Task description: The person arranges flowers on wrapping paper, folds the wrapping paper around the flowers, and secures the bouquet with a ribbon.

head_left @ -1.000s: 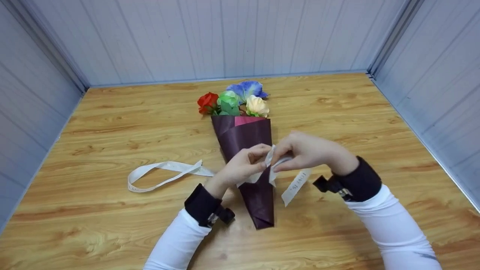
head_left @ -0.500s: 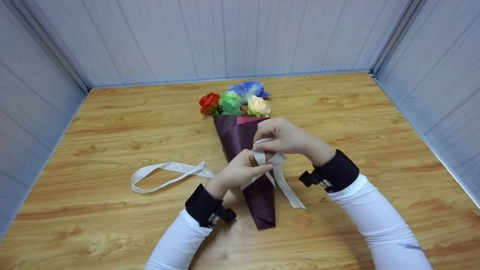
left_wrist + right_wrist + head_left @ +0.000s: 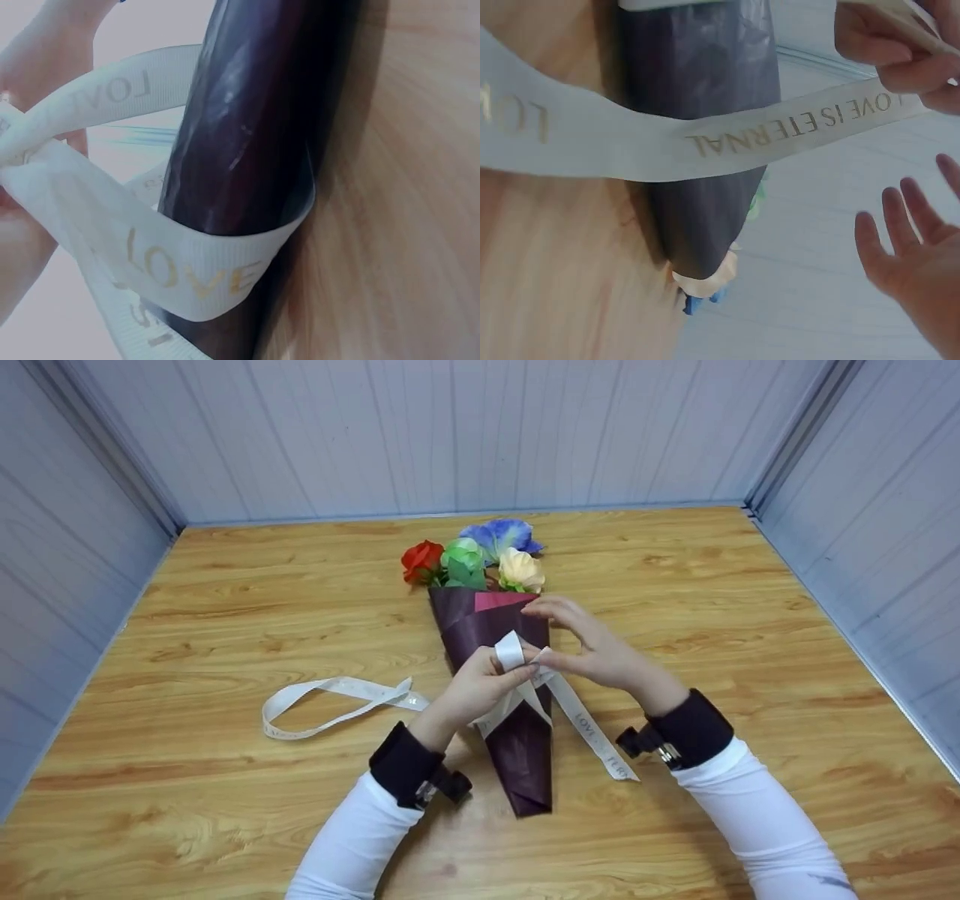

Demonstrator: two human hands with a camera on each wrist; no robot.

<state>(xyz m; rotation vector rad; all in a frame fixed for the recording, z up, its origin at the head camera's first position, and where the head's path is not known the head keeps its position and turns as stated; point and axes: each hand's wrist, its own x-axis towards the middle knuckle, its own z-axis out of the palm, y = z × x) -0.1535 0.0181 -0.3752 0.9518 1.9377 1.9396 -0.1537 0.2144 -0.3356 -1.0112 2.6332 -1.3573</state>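
Observation:
A bouquet lies on the table, wrapped in dark purple paper (image 3: 523,780). White lettered ribbon (image 3: 592,735) passes around the wrap in the left wrist view, and one tail trails off to the right. Over the wrap's middle, my left hand (image 3: 466,694) pinches the ribbon, with a raised loop (image 3: 509,651) at its fingers. My right hand (image 3: 604,654) is just to the right, its fingers extended and spread; its thumb is close to the ribbon at the left fingertips, and whether they touch is unclear. The right wrist view shows those right fingers (image 3: 904,217) apart from the ribbon.
A long ribbon end (image 3: 300,690) curls on the wooden table (image 3: 187,802) to the left. Red (image 3: 421,561), green (image 3: 463,556), blue (image 3: 504,537) and cream (image 3: 520,570) flowers top the bouquet. Pale panels (image 3: 420,442) stand behind and at both sides.
My right hand moved left to the ribbon beside my left hand, then drew back slightly and spread its fingers. A ribbon loop now stands at my left fingers; the right tail hangs straighter.

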